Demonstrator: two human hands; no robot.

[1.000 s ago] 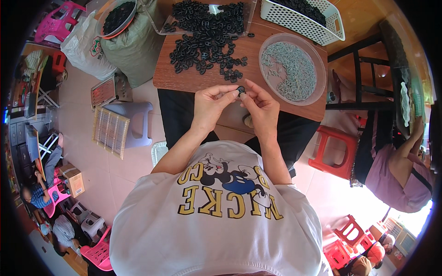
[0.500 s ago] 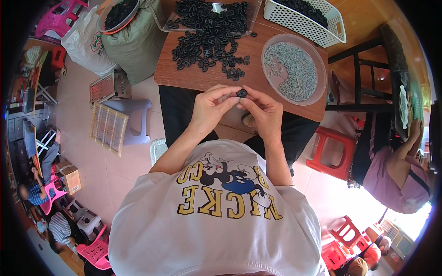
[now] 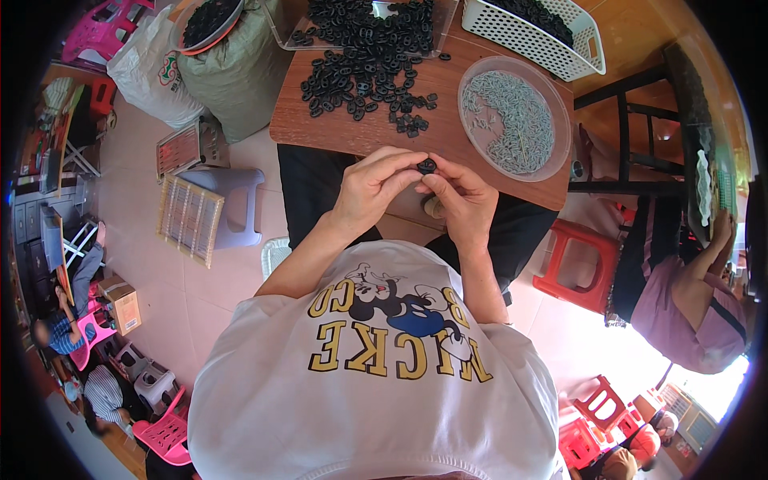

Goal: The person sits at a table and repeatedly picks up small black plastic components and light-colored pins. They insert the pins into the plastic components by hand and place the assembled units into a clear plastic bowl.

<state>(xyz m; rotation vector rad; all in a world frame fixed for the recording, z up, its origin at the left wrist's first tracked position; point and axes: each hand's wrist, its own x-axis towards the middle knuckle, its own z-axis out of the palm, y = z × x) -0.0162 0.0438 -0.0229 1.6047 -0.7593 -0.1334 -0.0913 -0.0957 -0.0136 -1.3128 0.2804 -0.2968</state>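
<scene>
Between the fingertips of both hands is a small black oval plastic piece (image 3: pixel 427 166), held just past the near edge of the brown wooden table (image 3: pixel 328 132). My left hand (image 3: pixel 372 188) pinches it from the left. My right hand (image 3: pixel 460 194) grips it from the right, thumb and forefinger closed. Fingers cover part of the piece. Beyond my hands lies a loose heap of similar black pieces (image 3: pixel 344 84), spilling from a clear plastic tray (image 3: pixel 444 32). To the right, a round clear tub (image 3: pixel 564 152) holds many small silvery screws (image 3: pixel 512 120).
A white perforated basket (image 3: pixel 590 60) of black parts stands at the far right of the table. Sacks (image 3: pixel 232 96) and a grey-blue stool (image 3: pixel 244 212) are on the left. A red stool (image 3: pixel 572 264) and a seated person (image 3: pixel 688 312) are at the right.
Both hands have shifted slightly right with the black piece, which is turned a little between the fingertips. The heap and the tub appear slightly displaced in the picture.
</scene>
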